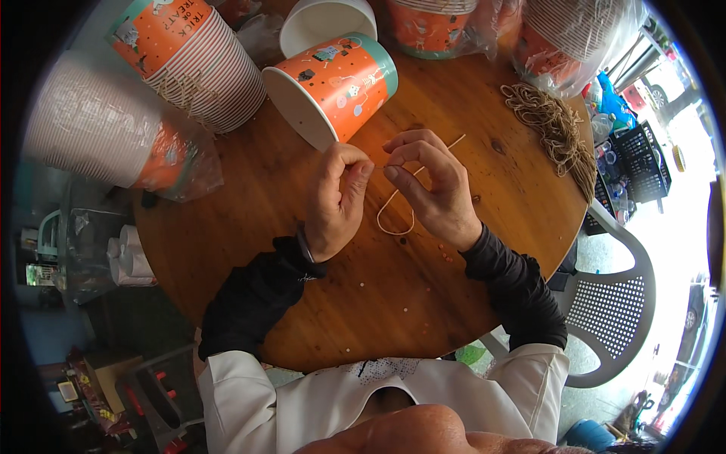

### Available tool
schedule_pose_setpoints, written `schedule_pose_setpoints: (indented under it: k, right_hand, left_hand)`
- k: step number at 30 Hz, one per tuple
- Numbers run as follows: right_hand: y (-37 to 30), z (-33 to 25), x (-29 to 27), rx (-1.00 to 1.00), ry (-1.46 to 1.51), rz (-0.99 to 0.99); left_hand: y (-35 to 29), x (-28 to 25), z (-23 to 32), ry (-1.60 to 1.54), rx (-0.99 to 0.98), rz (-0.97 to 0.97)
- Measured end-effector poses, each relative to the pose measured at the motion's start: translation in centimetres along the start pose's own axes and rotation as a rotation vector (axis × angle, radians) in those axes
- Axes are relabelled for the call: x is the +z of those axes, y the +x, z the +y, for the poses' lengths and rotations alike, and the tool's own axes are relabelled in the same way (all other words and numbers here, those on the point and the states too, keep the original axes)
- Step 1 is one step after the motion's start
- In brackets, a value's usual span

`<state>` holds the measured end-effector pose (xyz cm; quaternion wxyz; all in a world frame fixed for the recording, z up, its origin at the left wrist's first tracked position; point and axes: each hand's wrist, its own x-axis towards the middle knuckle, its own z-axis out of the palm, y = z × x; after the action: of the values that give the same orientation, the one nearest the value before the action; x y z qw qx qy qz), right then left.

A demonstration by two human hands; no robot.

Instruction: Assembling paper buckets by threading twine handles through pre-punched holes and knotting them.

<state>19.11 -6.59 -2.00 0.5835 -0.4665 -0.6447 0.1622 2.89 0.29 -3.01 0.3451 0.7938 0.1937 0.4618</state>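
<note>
Over the middle of the wooden table, my left hand [338, 204] and my right hand [440, 193] are close together, thumbs and forefingers pinched. A thin beige cord [380, 217] runs from the fingers. Its loop lies on the wood below my right hand, and a free end sticks out beyond that hand. Between the fingertips only a tiny bit of cord shows, so its exact form there is hard to make out. Just past my left hand an orange paper bucket [340, 87] with a teal base lies on its side, its open mouth toward the left.
A white bucket [325, 23] sits behind the orange one. Nested bucket stacks [200, 72] stand at the far left, a plastic-wrapped stack [98, 125] beside them. A bundle of beige cords [556, 140] lies at the right table edge, near a grey chair [609, 306] and black crates [641, 163].
</note>
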Motion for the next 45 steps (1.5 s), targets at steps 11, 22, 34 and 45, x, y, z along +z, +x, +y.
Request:
schedule_pose_setpoints:
  k: [11, 22, 34, 45]
  right_hand:
    - [0.0, 0.5, 1.0, 0.289, 0.592, 0.142]
    - [3.7, 0.9, 1.6, 0.085, 0.100, 0.206]
    - [2.2, 1.2, 1.7, 0.090, -0.018, 0.142]
    - [2.2, 1.2, 1.5, 0.095, -0.021, 0.154]
  left_hand:
    - [2.4, -1.1, -2.2, -0.083, 0.006, 0.455]
    - [2.1, -0.4, -2.3, -0.370, -0.207, 0.117]
    - [0.6, 0.2, -2.2, -0.302, -0.196, -0.025]
    - [0.5, 0.4, -2.1, -0.283, -0.178, -0.034]
